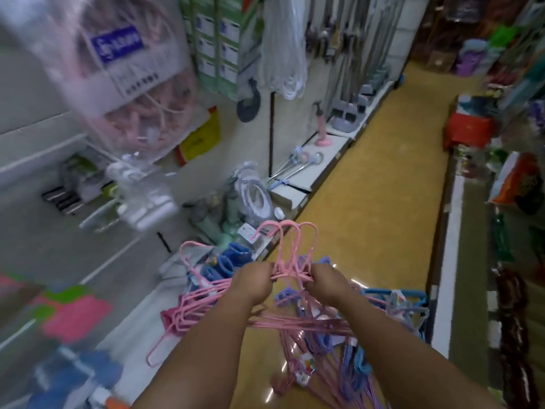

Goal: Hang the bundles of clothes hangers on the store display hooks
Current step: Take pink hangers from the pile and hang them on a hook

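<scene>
A bundle of pink clothes hangers [290, 249] is held up in front of me, hooks pointing up. My left hand [253, 283] grips the necks from the left and my right hand [330, 283] grips them from the right, both with curled fingers. The pink hanger bodies [191, 311] fan out low to the left. More hanger bundles, purple and blue [395, 299], lie on the yellow floor under my arms. Display wall [35, 255] with white rails is at left; its hooks are blurred.
Left shelving carries packaged goods: a pink bagged item [138, 93], white racks [147, 208], green boxes [218, 45], mops. The yellow aisle floor [383, 172] runs ahead. A red box [469, 128] and stacked goods line the right side.
</scene>
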A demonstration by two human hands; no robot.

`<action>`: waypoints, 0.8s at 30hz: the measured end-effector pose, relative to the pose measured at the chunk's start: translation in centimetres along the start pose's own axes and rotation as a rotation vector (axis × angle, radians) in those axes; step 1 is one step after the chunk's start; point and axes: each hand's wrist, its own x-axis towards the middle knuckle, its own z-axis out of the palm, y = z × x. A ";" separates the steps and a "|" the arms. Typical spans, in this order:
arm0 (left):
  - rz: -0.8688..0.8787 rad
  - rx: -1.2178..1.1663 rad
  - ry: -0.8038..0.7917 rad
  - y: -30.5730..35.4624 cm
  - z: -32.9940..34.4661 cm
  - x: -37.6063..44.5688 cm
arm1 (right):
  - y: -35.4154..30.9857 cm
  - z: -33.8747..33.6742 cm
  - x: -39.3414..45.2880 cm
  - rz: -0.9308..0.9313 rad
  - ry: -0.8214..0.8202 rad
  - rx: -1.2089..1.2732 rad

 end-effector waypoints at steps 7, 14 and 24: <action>-0.200 -0.120 -0.127 -0.4 3.4 -3.8 | 0.1 1.6 -0.1 -0.116 -0.366 -0.008; -0.299 -0.125 -0.035 0.3 3.9 -5.4 | 0.2 1.5 0.7 -0.210 -0.420 0.014; -0.337 -0.132 0.066 2.2 4.0 -6.3 | 1.1 0.6 0.2 -0.267 -0.393 0.038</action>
